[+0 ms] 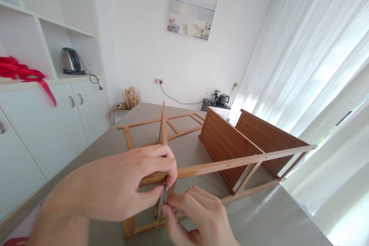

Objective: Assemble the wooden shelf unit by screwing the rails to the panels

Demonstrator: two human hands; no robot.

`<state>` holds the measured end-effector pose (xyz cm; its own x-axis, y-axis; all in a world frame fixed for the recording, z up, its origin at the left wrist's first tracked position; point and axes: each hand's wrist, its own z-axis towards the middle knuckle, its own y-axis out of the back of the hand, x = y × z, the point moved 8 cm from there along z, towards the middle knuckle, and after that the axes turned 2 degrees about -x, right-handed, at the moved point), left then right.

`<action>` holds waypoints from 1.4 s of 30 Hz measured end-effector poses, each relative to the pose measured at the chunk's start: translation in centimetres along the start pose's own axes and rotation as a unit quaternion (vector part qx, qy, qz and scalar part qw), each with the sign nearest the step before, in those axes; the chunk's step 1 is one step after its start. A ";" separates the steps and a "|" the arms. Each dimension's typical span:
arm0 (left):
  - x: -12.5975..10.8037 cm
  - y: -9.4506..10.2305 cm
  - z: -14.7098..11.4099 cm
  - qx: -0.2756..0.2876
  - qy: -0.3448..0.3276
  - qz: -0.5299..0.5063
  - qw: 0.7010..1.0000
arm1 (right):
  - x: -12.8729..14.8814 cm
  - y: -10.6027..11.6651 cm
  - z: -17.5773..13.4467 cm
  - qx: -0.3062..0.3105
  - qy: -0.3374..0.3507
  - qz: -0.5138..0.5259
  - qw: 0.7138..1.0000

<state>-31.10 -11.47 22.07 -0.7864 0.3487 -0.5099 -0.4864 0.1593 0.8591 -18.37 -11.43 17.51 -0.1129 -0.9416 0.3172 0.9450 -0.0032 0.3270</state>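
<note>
My left hand (127, 180) is closed around the near end of a wooden shelf frame (219, 167), its fingers over the top rail. Its thumb tip touches the upper end of a thin, dark metal hex key (165, 194). Lower down, my right hand (198, 215) pinches that key between thumb and forefinger. The key stands roughly upright against the frame's corner; the fastener at its tip is hidden by my fingers. Two brown wooden panels (227, 142) are set between the frame's rails on the right. A narrower panel (163, 125) rises edge-on behind my left hand.
Another ladder-like wooden frame (173, 126) lies flat on the grey table (259, 219). White cabinets (49, 123) with a kettle (72, 61) and red ribbon (21, 71) stand left. A small black stand (213, 104) with a pot is behind; curtains (302, 65) hang right.
</note>
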 end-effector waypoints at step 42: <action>-0.2 0.4 -0.1 -0.031 -0.047 0.004 0.998 | 1.1 0.7 1.1 0.002 0.055 -0.052 0.997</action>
<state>-31.21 -11.52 22.54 -0.7524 0.4362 -0.4936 -0.5046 0.1001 0.8575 -18.16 -12.10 19.03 -0.1754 -0.9676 0.1814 0.9290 -0.1018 0.3557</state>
